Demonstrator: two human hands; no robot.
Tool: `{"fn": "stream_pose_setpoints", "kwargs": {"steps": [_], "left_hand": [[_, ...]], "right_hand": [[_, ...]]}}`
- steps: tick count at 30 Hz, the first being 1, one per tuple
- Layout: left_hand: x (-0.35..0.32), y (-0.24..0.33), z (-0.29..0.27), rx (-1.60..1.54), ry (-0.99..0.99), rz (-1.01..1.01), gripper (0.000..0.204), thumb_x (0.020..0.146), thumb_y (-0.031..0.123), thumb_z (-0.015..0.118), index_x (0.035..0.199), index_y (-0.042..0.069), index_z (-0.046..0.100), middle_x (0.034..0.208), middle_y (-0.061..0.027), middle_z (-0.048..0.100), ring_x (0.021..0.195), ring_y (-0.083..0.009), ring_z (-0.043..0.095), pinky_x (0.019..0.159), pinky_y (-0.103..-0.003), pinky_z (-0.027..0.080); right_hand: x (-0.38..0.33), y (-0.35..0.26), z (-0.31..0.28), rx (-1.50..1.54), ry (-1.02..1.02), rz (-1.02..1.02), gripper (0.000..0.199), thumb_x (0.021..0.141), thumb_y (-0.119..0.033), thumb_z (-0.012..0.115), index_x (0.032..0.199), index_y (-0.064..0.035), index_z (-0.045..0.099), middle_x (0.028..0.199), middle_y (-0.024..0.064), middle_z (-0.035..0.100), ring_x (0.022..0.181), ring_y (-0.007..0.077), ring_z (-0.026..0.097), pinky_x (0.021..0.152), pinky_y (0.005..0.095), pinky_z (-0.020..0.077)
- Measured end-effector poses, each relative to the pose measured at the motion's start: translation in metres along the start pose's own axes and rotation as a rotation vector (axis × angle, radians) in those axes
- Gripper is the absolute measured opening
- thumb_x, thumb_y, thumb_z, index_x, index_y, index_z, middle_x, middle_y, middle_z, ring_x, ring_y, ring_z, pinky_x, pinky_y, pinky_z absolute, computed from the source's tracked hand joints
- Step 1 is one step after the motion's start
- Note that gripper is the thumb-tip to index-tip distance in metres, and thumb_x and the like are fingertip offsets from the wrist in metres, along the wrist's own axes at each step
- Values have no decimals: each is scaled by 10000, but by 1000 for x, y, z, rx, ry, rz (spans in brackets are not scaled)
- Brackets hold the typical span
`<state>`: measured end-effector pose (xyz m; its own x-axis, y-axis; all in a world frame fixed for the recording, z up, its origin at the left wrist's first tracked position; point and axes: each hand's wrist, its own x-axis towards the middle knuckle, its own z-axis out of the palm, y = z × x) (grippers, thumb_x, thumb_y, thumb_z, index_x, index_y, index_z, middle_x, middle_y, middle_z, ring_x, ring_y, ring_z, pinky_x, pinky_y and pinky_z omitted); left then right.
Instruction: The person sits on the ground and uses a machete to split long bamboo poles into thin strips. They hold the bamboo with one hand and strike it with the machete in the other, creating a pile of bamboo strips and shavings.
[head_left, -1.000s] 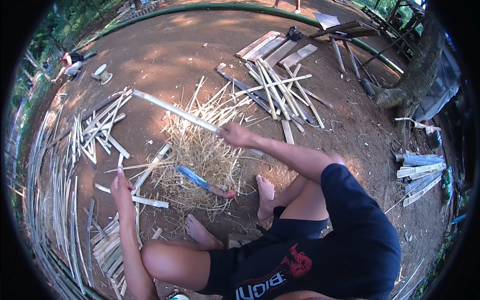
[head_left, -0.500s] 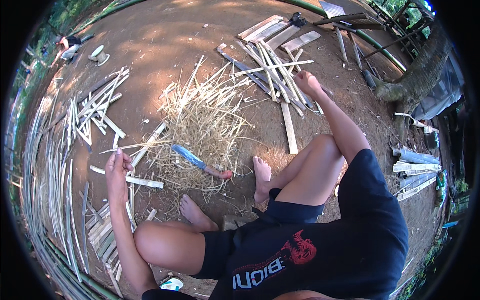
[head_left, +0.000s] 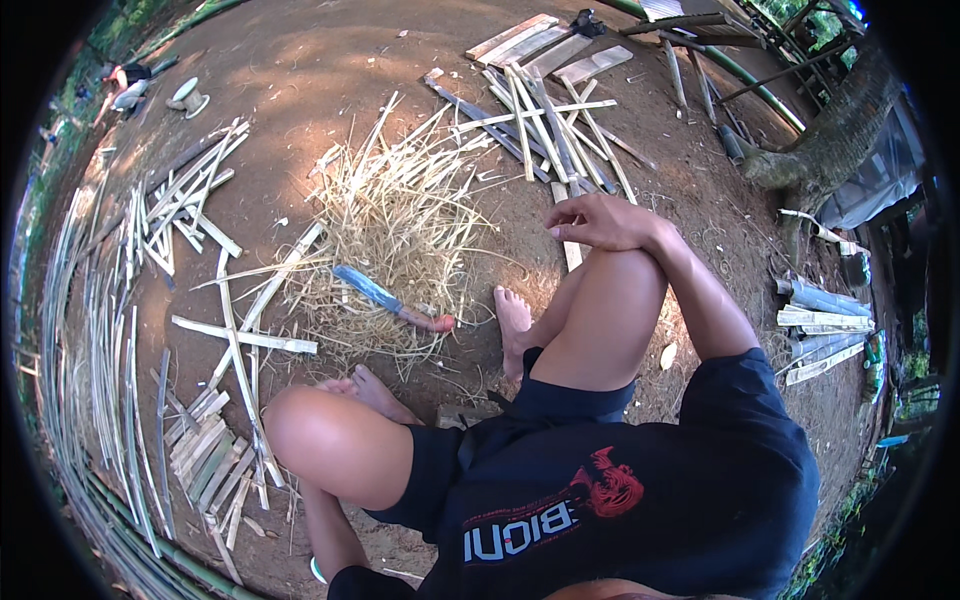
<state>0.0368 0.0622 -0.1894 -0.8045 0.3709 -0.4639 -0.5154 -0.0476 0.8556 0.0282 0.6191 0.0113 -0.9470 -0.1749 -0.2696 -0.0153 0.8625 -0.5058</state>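
My right hand (head_left: 598, 221) rests palm down over my raised right knee, its fingers loosely stretched and holding nothing. My left forearm (head_left: 332, 538) goes down behind my bent left knee, which hides most of the hand. A small bit of what may be its fingers shows beside the toes of my left foot, too little to read. In front of me a large knife (head_left: 370, 287) with a bluish blade and brown handle lies on a heap of pale bamboo shavings (head_left: 400, 225). One long light strip (head_left: 245, 335) lies across the ground left of the heap.
Split bamboo pieces (head_left: 195, 205) lie at the left, with long thin strips (head_left: 110, 400) beyond. More slats (head_left: 545, 125) are crossed at the far right, near flat boards (head_left: 530, 50). A tree trunk (head_left: 830, 150) stands right; a person (head_left: 125, 85) is far left.
My right hand has come down from the air onto my right knee. My left hand has dropped from beside the strips to behind my left knee. The knife still lies on the shavings.
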Motion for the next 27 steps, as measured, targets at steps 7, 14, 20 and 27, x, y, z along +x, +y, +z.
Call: {"fn": "stream_pose_setpoints", "kwargs": {"steps": [7, 14, 20, 27], "left_hand": [[-30, -73, 58, 29, 77, -299, 400, 1030, 339, 389, 1256, 24, 491, 1218, -146, 569, 1123, -222, 562, 997, -350, 443], [-46, -61, 71, -91, 254, -290, 421, 1034, 344, 371, 1286, 23, 474, 1253, -152, 552, 1158, -230, 543, 1018, -358, 423], [-47, -25, 83, -251, 402, -202, 439, 1037, 349, 355, 1312, 23, 459, 1283, -157, 537, 1188, -236, 526, 1037, -365, 406], [-40, 51, 128, -497, 348, 28, 460, 1041, 354, 336, 1342, 22, 442, 1318, -163, 520, 1224, -244, 507, 1058, -373, 387]], "right_hand": [[-8, -60, 6, -240, 114, 6, 373, 944, -366, 543, 1158, -67, 611, 984, 192, 689, 915, 333, 668, 840, 428, 516], [40, -109, 44, -131, 110, -160, 342, 930, -331, 563, 1124, -55, 617, 958, 178, 695, 852, 344, 684, 788, 438, 534], [73, -119, 59, 9, 20, -409, 322, 931, -319, 569, 1097, -48, 618, 940, 160, 682, 844, 368, 665, 778, 464, 522], [80, -140, 65, 105, 3, -488, 285, 893, -245, 618, 1093, -42, 626, 977, 163, 673, 893, 340, 655, 769, 429, 514]]}}
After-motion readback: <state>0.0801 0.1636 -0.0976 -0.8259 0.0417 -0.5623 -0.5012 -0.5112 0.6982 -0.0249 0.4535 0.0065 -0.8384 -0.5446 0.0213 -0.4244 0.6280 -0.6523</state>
